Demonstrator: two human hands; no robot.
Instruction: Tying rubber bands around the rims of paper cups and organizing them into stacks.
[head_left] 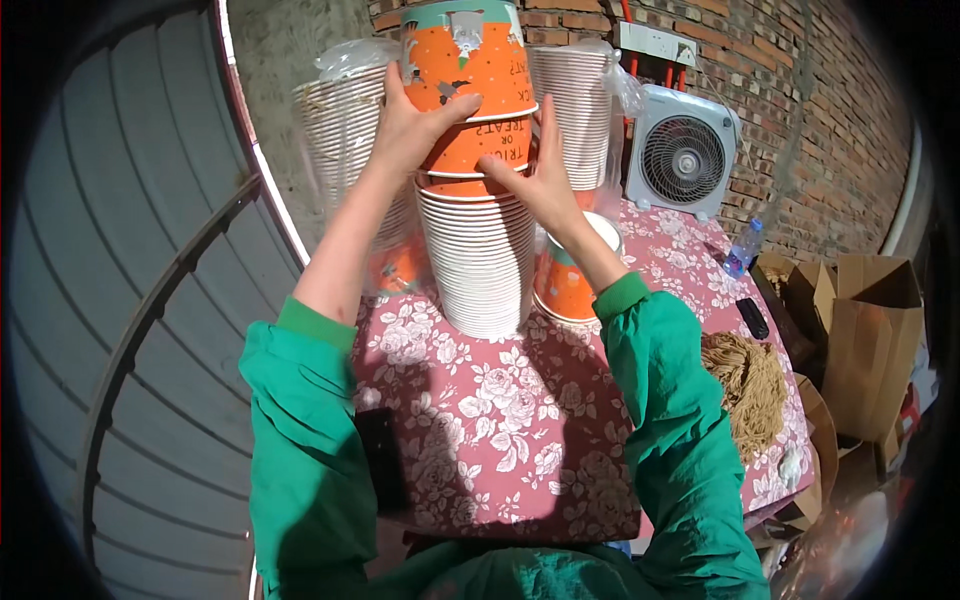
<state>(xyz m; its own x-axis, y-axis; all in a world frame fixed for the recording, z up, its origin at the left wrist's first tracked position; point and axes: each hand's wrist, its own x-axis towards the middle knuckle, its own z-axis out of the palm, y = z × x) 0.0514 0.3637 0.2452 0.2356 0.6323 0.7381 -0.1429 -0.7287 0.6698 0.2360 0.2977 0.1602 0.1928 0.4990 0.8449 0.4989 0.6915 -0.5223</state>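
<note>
A tall stack of nested white-rimmed paper buckets [478, 265] stands upside down on the table. Above it are two orange paper buckets with Halloween print, an upper bucket [465, 70] and a lower bucket [490, 145], also upside down. My left hand [412, 125] wraps the left side of the upper bucket, thumb across its front near the rim. On the right side, my right hand [545, 185] clasps the lower bucket with its thumb in front. Both hands' far fingers are partly hidden. Beside the stack, behind my right wrist, is another orange bucket [562, 290].
Plastic-wrapped bucket stacks [345, 140] [575, 110] flank the middle one. A box fan [684, 155] stands by the brick wall. On the flowered tablecloth [500, 410] are a water bottle [742, 250], tan strings [745, 390] and a small black object [752, 318]. Cardboard boxes [870, 340] sit to the right.
</note>
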